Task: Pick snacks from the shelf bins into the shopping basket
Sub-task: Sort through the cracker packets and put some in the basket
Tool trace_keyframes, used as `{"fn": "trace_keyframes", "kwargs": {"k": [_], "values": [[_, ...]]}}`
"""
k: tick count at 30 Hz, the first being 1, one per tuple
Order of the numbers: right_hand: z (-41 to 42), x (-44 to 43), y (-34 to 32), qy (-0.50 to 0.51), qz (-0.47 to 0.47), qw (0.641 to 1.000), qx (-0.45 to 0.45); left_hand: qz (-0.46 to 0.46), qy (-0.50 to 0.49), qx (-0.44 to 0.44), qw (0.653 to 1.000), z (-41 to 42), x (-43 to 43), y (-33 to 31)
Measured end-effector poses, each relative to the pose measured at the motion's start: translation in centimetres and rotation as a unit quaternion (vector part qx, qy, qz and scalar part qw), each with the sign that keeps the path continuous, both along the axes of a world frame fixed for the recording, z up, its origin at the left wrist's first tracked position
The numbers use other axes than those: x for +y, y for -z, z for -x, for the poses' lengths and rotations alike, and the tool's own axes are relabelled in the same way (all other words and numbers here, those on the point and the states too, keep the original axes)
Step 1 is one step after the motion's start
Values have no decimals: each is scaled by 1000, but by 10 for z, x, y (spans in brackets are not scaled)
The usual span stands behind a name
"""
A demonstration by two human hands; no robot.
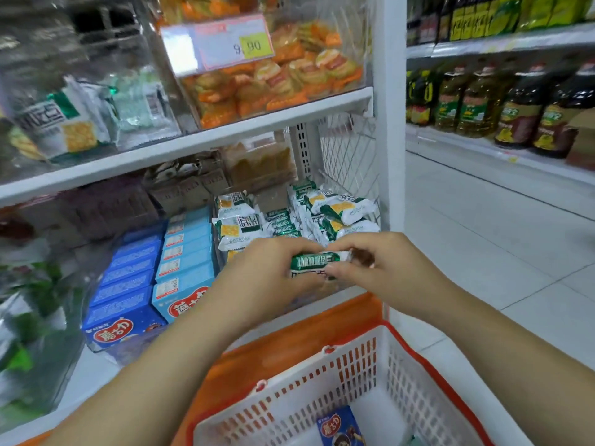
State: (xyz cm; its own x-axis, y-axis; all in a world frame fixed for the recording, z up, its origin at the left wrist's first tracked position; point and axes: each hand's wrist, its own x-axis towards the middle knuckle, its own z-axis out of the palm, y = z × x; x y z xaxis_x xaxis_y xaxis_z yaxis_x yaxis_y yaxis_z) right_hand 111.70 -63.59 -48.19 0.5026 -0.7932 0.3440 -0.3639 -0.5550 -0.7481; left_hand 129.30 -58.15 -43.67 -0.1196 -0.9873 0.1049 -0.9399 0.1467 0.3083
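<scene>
Both hands clamped on green-white snack packet [314, 263]: left hand [260, 275] grips left end, right hand [376, 265] pinches right end. Packet held near bin [360, 201], above basket [380, 365]. Step: transfer. Next: lower packet into basket beside blue box [339, 426], release.

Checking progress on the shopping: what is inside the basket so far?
The shopping basket holds one blue snack box lying on its floor. A greenish edge beside it can't be identified; the basket's near part is out of frame.

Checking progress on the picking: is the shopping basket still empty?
No, a blue snack box already lies on the bottom of the shopping basket.
</scene>
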Motion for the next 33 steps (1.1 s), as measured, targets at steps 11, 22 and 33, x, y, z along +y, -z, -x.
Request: {"fn": "trace_keyframes", "kwargs": {"k": [11, 22, 33], "values": [[15, -78, 14, 82, 127, 970, 189, 20, -98, -41, 994, -24, -102, -10], [18, -80, 21, 79, 108, 976, 172, -149, -29, -257, 954, -32, -153, 12], [14, -79, 24, 71, 89, 985, 129, -227, 5, -312, 923, -37, -161, 21]]}}
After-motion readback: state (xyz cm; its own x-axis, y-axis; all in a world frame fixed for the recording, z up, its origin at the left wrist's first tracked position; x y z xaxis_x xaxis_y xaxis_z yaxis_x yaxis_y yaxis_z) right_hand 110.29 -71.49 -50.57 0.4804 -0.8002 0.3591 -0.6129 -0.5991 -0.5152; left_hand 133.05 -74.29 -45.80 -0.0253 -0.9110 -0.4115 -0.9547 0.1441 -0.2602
